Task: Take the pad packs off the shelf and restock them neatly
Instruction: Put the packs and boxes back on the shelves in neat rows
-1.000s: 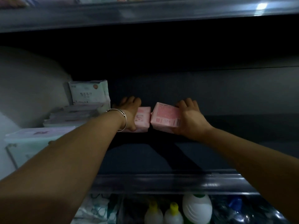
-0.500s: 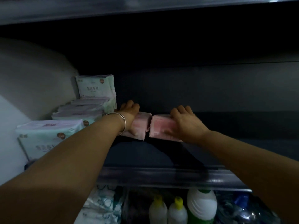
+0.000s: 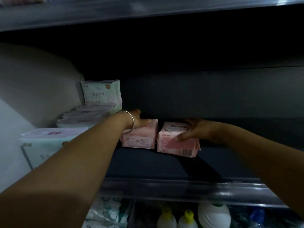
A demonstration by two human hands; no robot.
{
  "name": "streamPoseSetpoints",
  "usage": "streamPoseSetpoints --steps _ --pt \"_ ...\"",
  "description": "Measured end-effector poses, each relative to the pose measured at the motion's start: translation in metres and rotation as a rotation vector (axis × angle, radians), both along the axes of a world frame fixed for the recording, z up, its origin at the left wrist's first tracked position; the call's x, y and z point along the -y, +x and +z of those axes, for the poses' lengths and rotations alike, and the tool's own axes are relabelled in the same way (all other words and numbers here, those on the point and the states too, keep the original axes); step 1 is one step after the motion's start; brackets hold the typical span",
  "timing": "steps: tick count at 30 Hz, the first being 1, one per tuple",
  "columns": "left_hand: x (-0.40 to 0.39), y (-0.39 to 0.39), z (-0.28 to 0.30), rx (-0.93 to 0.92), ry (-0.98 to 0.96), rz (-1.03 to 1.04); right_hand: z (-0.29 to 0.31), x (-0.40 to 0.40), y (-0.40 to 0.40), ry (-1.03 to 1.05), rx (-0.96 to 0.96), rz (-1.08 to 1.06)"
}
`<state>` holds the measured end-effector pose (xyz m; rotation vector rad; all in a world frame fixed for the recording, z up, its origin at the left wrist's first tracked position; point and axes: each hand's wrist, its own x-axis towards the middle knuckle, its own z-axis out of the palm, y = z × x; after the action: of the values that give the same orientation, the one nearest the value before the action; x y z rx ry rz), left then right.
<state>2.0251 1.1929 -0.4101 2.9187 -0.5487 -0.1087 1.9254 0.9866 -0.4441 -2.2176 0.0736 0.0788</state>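
Mid-frame, left hand (image 3: 137, 120) and right hand (image 3: 195, 131) each clamp a pink pack (image 3: 139, 136) (image 3: 176, 142) — squaring them side by side on the shelf (image 3: 164, 163).

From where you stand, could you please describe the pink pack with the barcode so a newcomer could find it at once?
Look at the dark middle shelf, right of the pale green packs. Two pink packs sit side by side; it is the right pink pack, gripped by the right hand. Only it shows a barcode at its lower corner, unlike the left pink pack.

Both forearms are bare, no sleeves in view. A thin silver bangle (image 3: 130, 121) circles the left wrist; the right wrist wears nothing.
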Motion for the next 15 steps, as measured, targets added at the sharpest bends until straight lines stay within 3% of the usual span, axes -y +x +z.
streamPoseSetpoints --steps 3,7,15 --pt "0.002 0.002 -0.001 -0.025 0.048 0.043 0.004 -0.002 0.002 -0.165 0.026 0.014" --pt "0.0 0.004 0.005 -0.081 0.022 0.036 0.008 -0.009 0.0 -0.514 0.243 -0.01" --pt "0.006 -0.006 0.001 -0.211 -0.113 -0.029 0.014 0.004 -0.017 -0.565 0.334 -0.017"
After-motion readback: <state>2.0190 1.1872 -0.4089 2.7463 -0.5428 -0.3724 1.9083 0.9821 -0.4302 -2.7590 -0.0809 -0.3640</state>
